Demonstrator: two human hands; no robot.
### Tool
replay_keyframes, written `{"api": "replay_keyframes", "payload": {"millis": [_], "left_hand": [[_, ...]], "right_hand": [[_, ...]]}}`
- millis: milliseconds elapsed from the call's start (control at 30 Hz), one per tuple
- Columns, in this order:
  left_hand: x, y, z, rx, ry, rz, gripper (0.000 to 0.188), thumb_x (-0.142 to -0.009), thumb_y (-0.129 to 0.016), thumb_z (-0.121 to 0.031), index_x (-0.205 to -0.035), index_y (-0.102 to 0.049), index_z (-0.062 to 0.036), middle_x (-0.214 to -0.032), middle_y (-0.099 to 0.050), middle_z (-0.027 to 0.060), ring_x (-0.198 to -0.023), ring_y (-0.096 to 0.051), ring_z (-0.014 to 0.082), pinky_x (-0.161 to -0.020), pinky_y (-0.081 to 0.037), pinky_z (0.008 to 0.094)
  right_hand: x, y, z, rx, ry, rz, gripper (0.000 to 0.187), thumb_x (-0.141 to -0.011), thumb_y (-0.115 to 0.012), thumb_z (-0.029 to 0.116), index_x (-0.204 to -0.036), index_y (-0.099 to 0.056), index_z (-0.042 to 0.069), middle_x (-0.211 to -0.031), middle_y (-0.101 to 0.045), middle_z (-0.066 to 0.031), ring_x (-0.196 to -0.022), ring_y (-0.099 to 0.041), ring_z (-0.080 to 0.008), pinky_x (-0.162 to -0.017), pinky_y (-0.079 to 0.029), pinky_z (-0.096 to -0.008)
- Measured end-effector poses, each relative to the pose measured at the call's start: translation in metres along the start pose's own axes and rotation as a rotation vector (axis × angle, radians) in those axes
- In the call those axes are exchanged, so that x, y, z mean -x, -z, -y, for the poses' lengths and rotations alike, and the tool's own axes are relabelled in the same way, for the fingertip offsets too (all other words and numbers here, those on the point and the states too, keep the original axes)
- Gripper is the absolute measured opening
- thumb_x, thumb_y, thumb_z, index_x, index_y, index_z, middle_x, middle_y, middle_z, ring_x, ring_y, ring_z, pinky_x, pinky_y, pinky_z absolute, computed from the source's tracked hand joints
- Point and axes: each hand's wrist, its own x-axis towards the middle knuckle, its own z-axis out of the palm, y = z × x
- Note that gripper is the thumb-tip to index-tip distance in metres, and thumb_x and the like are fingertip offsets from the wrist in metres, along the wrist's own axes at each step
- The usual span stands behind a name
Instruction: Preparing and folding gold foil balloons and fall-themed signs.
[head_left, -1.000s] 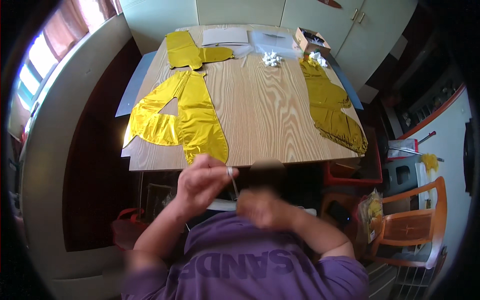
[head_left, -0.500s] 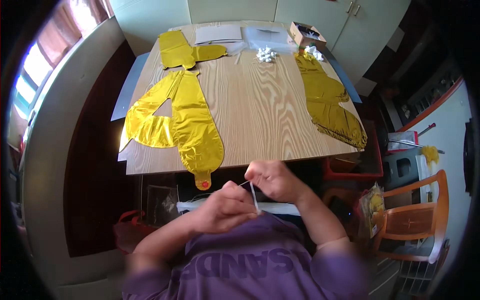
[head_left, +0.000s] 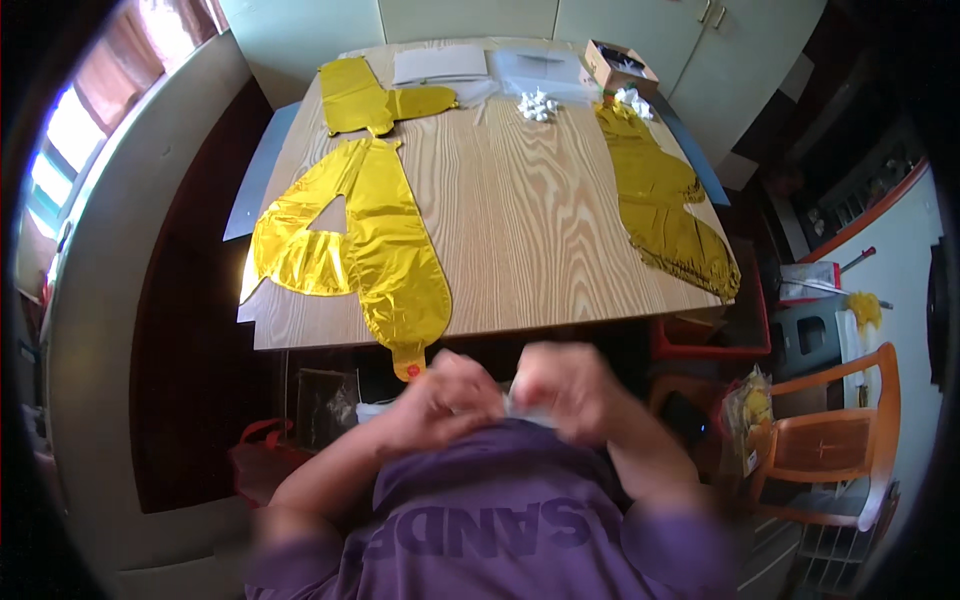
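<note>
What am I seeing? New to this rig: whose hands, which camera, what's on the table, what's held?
No robot: a person's bare left hand and right hand. The view is from a fisheye camera on their head, looking down, so straight edges bend near the rim. On the wood-grain table lie three flat gold foil balloons, one with its tab past the near edge, plus a white cluster and a cardboard box. Something whitish shows between the hands; blur hides what they hold.

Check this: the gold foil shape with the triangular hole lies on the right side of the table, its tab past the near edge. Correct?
No: that gold foil shape lies on the left side of the table, as the head view shows. Its tab does pass the near edge.
</note>
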Motion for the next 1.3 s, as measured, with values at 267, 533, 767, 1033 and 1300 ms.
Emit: {"api": "replay_keyframes", "payload": {"millis": [267, 533, 767, 1033, 1300], "left_hand": [[0.001, 0.001, 0.016, 0.010, 0.024, -0.037, 0.009, -0.090, -0.071, -0.008, -0.096, -0.076, -0.0034, -0.090, -0.069, 0.0074, -0.088, -0.065, 0.0207, -0.084, -0.047, 0.0336], [-0.004, -0.002, 0.016, -0.056, 0.013, -0.083, 0.007, -0.086, -0.072, -0.005, -0.093, -0.074, -0.0035, -0.090, -0.070, 0.0062, -0.084, -0.064, 0.0193, -0.082, -0.045, 0.0340], [-0.016, 0.006, 0.011, 0.020, 0.205, -0.276, 0.005, -0.089, -0.070, -0.004, -0.089, -0.074, -0.0018, -0.089, -0.069, 0.0088, -0.077, -0.064, 0.0200, -0.070, -0.049, 0.0290], [-0.017, 0.009, 0.009, 0.020, 0.321, -0.266, 0.006, -0.090, -0.070, -0.005, -0.090, -0.072, 0.0006, -0.090, -0.068, 0.0108, -0.079, -0.065, 0.0195, -0.071, -0.051, 0.0308], [-0.015, 0.003, 0.009, 0.143, 0.225, -0.293, 0.008, -0.090, -0.071, -0.008, -0.091, -0.075, -0.0013, -0.088, -0.069, 0.0067, -0.083, -0.064, 0.0177, -0.073, -0.049, 0.0291]], "right_hand": [[0.000, 0.003, 0.005, 0.084, -0.024, 0.017, 0.012, -0.092, -0.065, 0.010, -0.086, -0.059, 0.001, -0.080, -0.062, -0.0139, -0.071, -0.063, -0.0314, -0.066, -0.051, -0.0363], [0.002, -0.003, 0.003, 0.131, 0.032, -0.017, 0.016, -0.096, -0.060, 0.013, -0.085, -0.058, 0.002, -0.079, -0.061, -0.0146, -0.070, -0.063, -0.0316, -0.064, -0.050, -0.0362], [0.014, -0.016, -0.005, 0.089, -0.023, 0.027, 0.012, -0.094, -0.062, 0.010, -0.084, -0.059, 0.004, -0.075, -0.058, -0.0122, -0.068, -0.061, -0.0284, -0.063, -0.049, -0.0352], [0.014, -0.015, -0.004, 0.089, -0.048, 0.019, 0.015, -0.096, -0.063, 0.016, -0.087, -0.060, 0.004, -0.075, -0.057, -0.0132, -0.068, -0.061, -0.0284, -0.064, -0.049, -0.0362], [0.018, -0.017, -0.009, 0.019, -0.057, 0.080, 0.013, -0.097, -0.060, 0.014, -0.090, -0.061, 0.004, -0.081, -0.060, -0.0153, -0.076, -0.064, -0.0328, -0.068, -0.049, -0.0380]]}}
